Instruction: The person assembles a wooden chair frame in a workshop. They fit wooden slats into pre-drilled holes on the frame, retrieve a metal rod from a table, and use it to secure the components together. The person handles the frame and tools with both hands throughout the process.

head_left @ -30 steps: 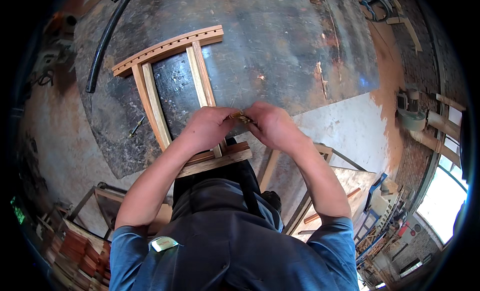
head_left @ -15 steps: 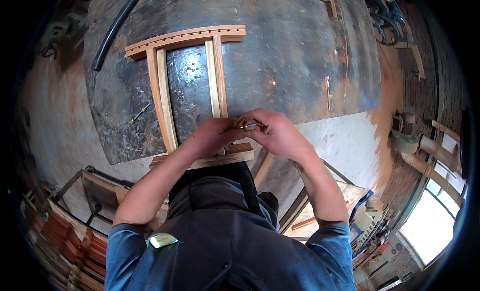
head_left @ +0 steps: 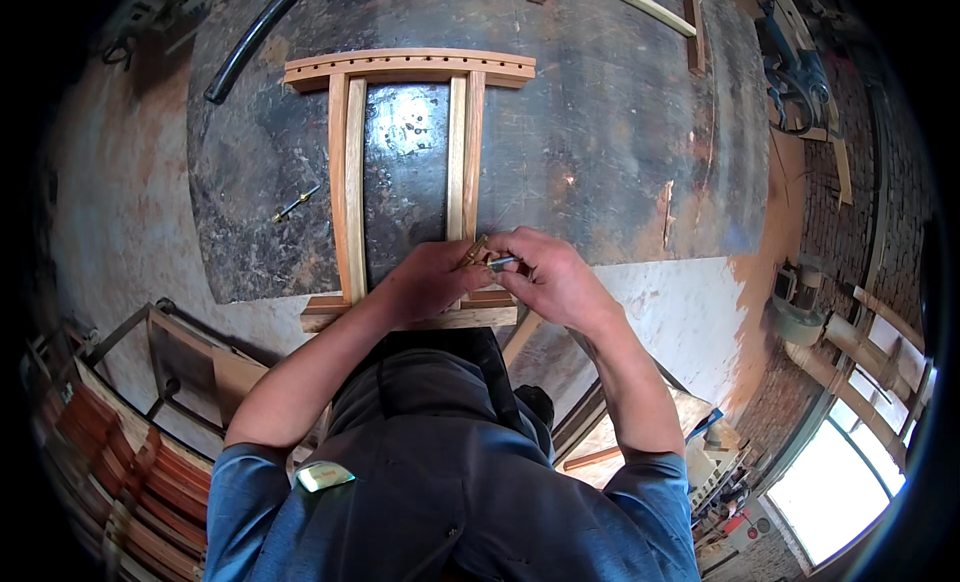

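My left hand [head_left: 435,275] and my right hand [head_left: 560,282] meet above the near right part of a wooden frame. Between their fingertips is a small threaded metal bolt [head_left: 503,262] with a silvery shank, and brass-coloured metal shows beside the left fingers. My right hand pinches the silvery end; my left fingers close around the brass end, partly hidden. The frame has a far rail [head_left: 410,65] with a row of holes, paired slats [head_left: 355,182] and a near rail [head_left: 425,320] close to my body. A similar bolt [head_left: 297,203] lies left of the frame.
The frame rests on a dark, scuffed work board [head_left: 620,172]. A black tube [head_left: 255,42] lies at its far left, and more wooden pieces [head_left: 695,32] at the far right. Reddish timber [head_left: 135,472] is stacked at the lower left. A blue clamp [head_left: 790,82] stands off the right edge.
The whole view has shifted, so the frame and board sit further right in it. My hands stay together on the bolt, and the brass part now shows at a steeper tilt.
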`<state>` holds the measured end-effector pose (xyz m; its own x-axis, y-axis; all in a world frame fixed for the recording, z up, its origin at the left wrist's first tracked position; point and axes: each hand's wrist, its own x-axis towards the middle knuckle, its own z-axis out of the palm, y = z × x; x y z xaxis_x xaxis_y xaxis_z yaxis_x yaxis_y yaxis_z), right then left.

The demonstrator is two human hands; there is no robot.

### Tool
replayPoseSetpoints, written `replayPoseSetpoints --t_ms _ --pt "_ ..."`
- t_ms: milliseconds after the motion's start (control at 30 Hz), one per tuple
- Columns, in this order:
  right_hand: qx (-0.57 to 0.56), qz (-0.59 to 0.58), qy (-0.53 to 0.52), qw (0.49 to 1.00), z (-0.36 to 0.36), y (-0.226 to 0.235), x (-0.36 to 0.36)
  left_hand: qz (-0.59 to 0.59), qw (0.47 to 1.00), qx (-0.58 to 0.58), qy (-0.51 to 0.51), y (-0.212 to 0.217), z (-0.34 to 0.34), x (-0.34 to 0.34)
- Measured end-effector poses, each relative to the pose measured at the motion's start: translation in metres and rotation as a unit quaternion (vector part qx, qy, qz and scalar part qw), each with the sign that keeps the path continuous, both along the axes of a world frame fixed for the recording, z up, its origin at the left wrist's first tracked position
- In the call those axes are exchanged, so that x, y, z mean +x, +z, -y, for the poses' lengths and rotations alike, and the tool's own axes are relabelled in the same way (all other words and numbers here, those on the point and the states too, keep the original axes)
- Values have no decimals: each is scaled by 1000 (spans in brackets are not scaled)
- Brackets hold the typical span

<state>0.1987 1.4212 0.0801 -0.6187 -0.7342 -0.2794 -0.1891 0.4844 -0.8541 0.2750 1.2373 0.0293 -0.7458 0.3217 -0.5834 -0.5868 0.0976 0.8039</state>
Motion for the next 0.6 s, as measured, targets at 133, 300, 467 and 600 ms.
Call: replayPoseSetpoints --t_ms 133,300,467,600 --pt "14 -12 21 1000 0 -3 2 61 998 10 -1 5 4 0" --pt "23 -83 53 995 -1 -7 4 88 995 35 24 2 5 4" --pt "24 -74 38 996 -3 -8 8 74 997 6 28 2 2 3" --pt "23 -63 35 997 -7 -11 8 69 997 -24 9 8 3 -2"
